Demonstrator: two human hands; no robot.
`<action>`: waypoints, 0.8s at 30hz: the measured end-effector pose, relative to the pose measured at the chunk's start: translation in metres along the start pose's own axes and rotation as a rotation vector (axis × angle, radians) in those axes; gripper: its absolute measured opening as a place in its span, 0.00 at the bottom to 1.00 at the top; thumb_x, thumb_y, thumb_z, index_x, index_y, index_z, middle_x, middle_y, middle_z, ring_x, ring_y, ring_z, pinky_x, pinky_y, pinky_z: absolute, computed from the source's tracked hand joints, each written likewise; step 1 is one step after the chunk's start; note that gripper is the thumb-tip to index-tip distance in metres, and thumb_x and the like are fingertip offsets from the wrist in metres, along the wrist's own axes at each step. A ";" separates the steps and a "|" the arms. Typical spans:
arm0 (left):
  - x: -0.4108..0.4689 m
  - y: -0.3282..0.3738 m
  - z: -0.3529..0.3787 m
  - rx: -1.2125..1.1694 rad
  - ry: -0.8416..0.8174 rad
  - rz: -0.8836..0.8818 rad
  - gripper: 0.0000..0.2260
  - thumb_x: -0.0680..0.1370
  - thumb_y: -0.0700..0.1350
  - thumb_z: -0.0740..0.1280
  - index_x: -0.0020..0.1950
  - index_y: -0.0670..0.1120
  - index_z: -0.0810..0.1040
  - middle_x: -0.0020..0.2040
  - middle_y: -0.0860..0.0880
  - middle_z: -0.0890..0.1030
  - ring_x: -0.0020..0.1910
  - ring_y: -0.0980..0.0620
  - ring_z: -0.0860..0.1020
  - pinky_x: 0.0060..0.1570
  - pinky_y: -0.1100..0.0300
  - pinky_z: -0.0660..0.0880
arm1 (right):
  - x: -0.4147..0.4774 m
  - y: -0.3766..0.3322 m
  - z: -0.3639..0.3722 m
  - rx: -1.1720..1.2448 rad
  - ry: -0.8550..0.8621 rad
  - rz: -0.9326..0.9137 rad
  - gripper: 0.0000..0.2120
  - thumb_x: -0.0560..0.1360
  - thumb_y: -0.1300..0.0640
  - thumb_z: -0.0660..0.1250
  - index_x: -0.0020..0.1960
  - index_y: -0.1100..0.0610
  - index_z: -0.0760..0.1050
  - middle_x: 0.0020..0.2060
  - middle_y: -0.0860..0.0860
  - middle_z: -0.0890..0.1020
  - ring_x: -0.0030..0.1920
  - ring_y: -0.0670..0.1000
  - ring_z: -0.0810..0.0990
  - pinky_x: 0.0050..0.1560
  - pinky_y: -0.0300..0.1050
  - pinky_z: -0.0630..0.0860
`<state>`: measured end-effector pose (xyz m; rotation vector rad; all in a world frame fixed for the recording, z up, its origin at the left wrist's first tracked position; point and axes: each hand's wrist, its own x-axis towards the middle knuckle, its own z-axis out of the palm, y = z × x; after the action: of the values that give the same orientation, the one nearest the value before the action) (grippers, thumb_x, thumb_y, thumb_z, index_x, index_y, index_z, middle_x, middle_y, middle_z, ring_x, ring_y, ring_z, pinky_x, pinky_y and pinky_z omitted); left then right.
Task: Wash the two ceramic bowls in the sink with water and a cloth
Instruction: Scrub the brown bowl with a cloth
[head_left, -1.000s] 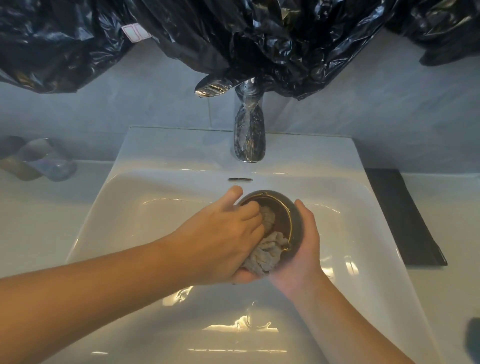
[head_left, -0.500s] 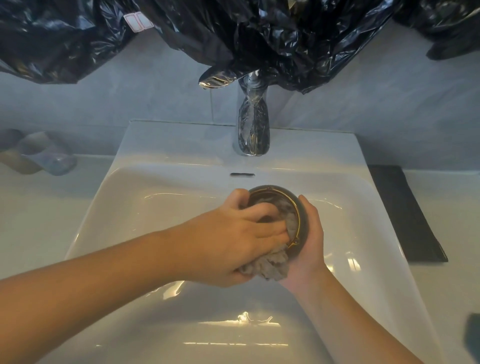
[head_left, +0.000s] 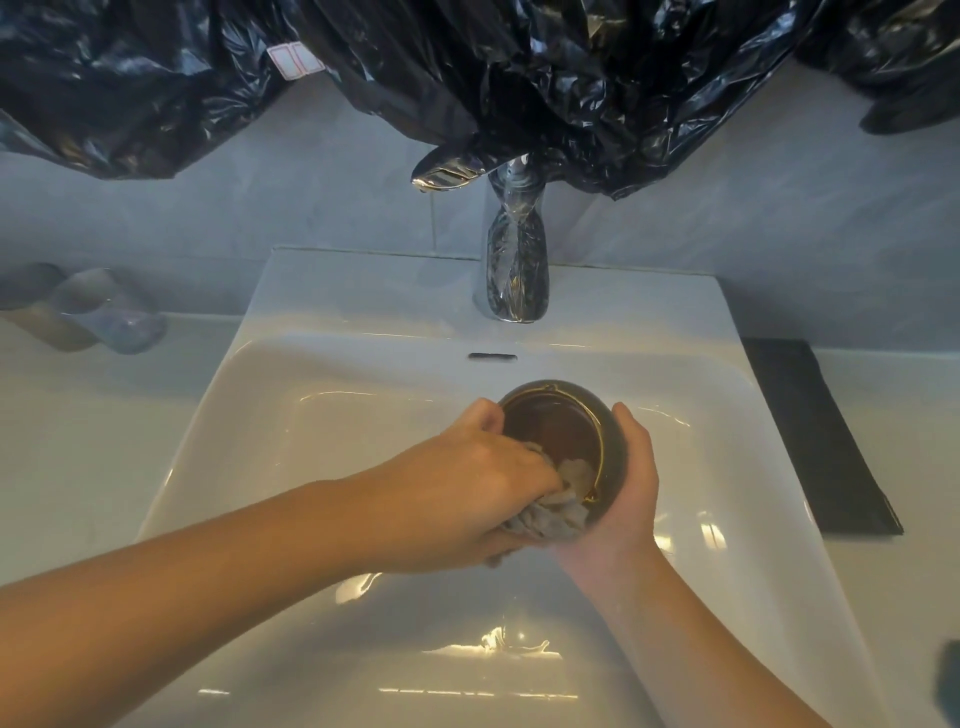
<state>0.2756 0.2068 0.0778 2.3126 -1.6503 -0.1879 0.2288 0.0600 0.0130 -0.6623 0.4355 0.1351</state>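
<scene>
Over the white sink: one bowl, one cloth, two hands on the job. Starting on the left, the left hand has its fingers curled tight round the grey cloth, bunching it and pressing it over the bowl's near rim, with the thumb up against the rim's left edge. One shiny tap stands at the back. Centre of the basin, there's the bowl, tipped with its mouth towards the left hand. It is dark grey outside and glossy brown inside, with a thin gold line round the lip. On the right, the right hand cups the bowl's outer wall, fingers wrapped round it. Further right, one dark mat lies on the counter.
</scene>
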 end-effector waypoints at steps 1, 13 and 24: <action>0.000 0.004 0.002 -0.101 0.045 -0.054 0.07 0.73 0.48 0.71 0.46 0.49 0.75 0.39 0.58 0.76 0.39 0.54 0.67 0.51 0.69 0.58 | 0.000 0.002 0.001 -0.017 -0.001 -0.010 0.28 0.70 0.34 0.61 0.48 0.57 0.85 0.46 0.56 0.85 0.49 0.56 0.84 0.52 0.51 0.77; 0.009 0.057 0.027 -1.212 0.730 -1.001 0.02 0.72 0.42 0.73 0.42 0.49 0.83 0.41 0.47 0.85 0.38 0.54 0.84 0.38 0.61 0.81 | 0.007 0.019 0.010 -0.290 0.016 -0.350 0.30 0.61 0.31 0.72 0.57 0.47 0.80 0.55 0.57 0.81 0.55 0.58 0.80 0.55 0.55 0.77; 0.006 0.050 0.025 -1.090 0.680 -0.885 0.08 0.77 0.45 0.67 0.55 0.54 0.75 0.46 0.55 0.82 0.45 0.63 0.81 0.44 0.65 0.79 | 0.007 0.023 0.012 -0.593 -0.038 -0.531 0.29 0.66 0.25 0.65 0.62 0.39 0.74 0.61 0.51 0.78 0.60 0.54 0.78 0.56 0.47 0.78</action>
<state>0.2259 0.1819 0.0704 1.6994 -0.0224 -0.3190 0.2335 0.0856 0.0053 -1.3343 0.1644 -0.2384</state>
